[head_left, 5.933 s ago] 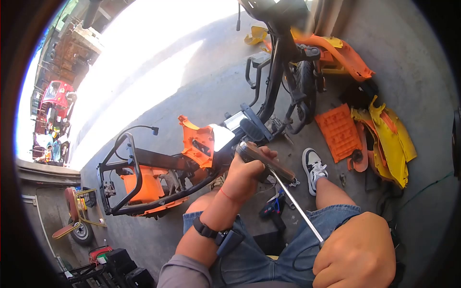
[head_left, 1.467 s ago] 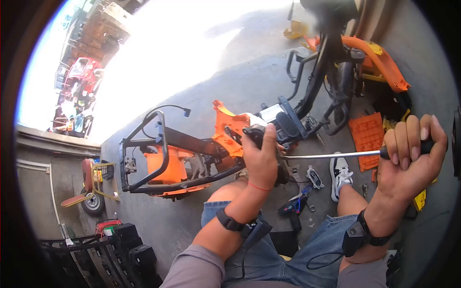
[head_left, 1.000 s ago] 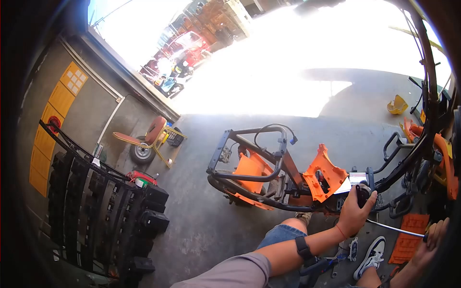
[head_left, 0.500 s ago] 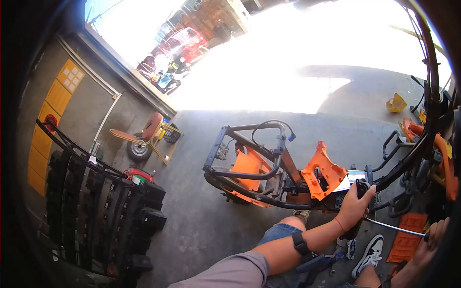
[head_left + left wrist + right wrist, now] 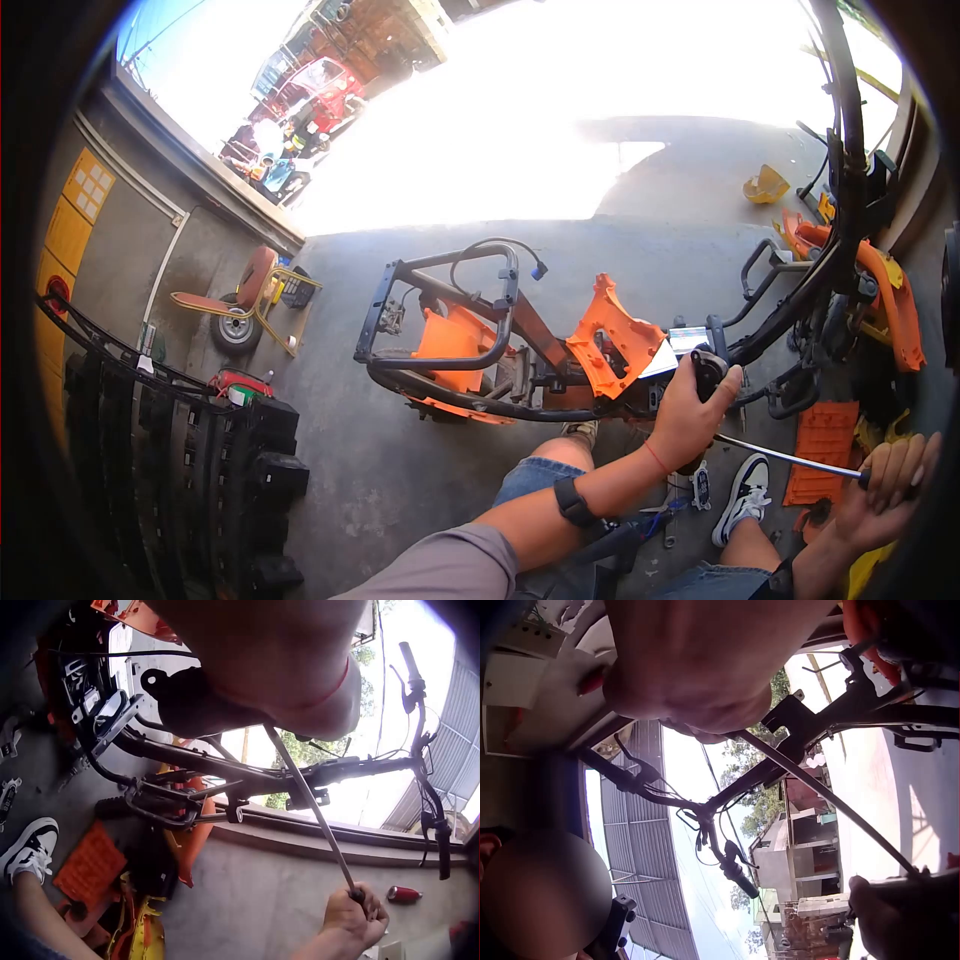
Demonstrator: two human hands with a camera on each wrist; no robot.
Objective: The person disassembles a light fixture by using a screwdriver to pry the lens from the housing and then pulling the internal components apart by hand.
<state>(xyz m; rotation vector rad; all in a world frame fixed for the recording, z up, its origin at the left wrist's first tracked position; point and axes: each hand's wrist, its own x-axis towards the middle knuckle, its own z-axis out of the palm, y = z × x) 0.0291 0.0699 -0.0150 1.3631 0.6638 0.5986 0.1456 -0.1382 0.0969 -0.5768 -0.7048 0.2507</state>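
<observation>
My left hand [image 5: 685, 420] grips a dark, elongated part [image 5: 708, 372] with a rounded top; its lower end is mostly hidden behind the hand. In the left wrist view an eyelet [image 5: 154, 680] sticks out from this part. At the right edge of the head view, my right hand [image 5: 893, 485] has its fingers curled round the black handle of a long screwdriver [image 5: 790, 458]. The steel shaft slopes up leftward to the part, and its tip is hidden there. Behind the left hand stands a stripped black scooter frame [image 5: 383, 300] with an orange panel [image 5: 640, 345] lying on it.
An orange ribbed panel [image 5: 825, 450] lies on the floor beside a shoe [image 5: 745, 495], with yellow panels near it. More orange bodywork [image 5: 890, 300] sits at the far right. Stacked black parts [image 5: 270, 450] stand at left, below a brown-seated chair [image 5: 225, 300].
The head view has swung left, showing the wall and stacked parts. Since 5.9 seconds ago my right hand has moved from over the lap out to the right, still holding the screwdriver.
</observation>
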